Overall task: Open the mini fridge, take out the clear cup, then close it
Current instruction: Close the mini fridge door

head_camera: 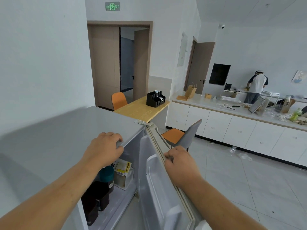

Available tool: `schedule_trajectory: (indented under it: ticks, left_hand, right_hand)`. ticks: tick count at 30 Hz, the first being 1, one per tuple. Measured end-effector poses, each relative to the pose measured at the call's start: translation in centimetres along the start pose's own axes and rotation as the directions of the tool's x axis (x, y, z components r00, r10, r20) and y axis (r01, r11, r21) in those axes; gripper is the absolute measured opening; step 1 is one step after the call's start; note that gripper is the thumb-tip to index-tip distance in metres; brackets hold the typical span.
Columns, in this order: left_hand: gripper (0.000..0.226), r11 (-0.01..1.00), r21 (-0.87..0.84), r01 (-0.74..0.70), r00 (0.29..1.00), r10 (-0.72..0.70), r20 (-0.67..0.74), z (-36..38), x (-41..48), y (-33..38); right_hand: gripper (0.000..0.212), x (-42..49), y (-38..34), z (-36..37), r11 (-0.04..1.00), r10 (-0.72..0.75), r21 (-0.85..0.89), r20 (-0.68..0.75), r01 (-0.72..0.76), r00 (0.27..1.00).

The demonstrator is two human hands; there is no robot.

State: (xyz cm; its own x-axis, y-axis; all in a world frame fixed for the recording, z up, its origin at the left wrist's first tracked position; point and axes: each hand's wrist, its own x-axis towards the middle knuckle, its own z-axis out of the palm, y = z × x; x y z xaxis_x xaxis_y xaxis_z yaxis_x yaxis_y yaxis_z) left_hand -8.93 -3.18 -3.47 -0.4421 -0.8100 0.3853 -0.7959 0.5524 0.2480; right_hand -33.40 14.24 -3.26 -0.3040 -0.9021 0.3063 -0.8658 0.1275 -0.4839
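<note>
The grey mini fridge (pixel 69 130) fills the lower left, and its door (pixel 159 188) stands swung open to the right. My left hand (pixel 104 146) rests on the front edge of the fridge top, fingers curled over it. My right hand (pixel 178 161) grips the top edge of the open door. Inside I see a teal-lidded dark jar (pixel 107 177), dark bottles (pixel 96 201) and a bread packet (pixel 123 173) on a shelf. No clear cup shows; my left arm hides part of the inside.
A grey and orange chair (pixel 181 136) stands just behind the open door. A wooden table (pixel 141 110) with a black organiser (pixel 155 99) lies beyond the fridge. A long white counter (pixel 232 123) runs along the right, with a person (pixel 256 87) working at its far end.
</note>
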Motion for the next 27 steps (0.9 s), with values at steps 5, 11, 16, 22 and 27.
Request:
schedule_trajectory:
  ticks: [5,11,16,22,27]
  left_hand:
    - [0.027,1.0,-0.01,0.008,1.0,-0.007,0.017,-0.2,-0.1,0.0]
    - [0.031,0.998,-0.063,0.023,0.998,-0.02,0.057,-0.3,0.0,0.1]
    - [0.043,0.999,-0.038,0.021,0.99,-0.016,0.139,-0.3,0.6,0.0]
    - [0.047,0.997,-0.075,0.002,0.976,0.015,0.217,-0.1,1.3,-0.7]
    - [0.045,0.992,-0.12,-0.031,0.972,0.058,0.23,-0.3,1.7,-1.4]
  right_hand:
    - [0.018,-0.2,-2.1,1.5,0.995,-0.074,-0.061,-0.014,0.073,0.997]
    - [0.014,-0.4,-2.8,1.4,0.994,-0.092,-0.058,-0.003,0.091,0.996]
    - [0.016,-1.1,-3.2,1.7,0.991,-0.131,-0.005,0.019,0.131,0.991]
    - [0.024,-0.8,-5.6,3.8,0.948,-0.317,-0.031,0.026,0.318,0.948]
    - [0.023,0.6,-7.7,6.2,0.929,-0.363,-0.08,0.003,0.363,0.932]
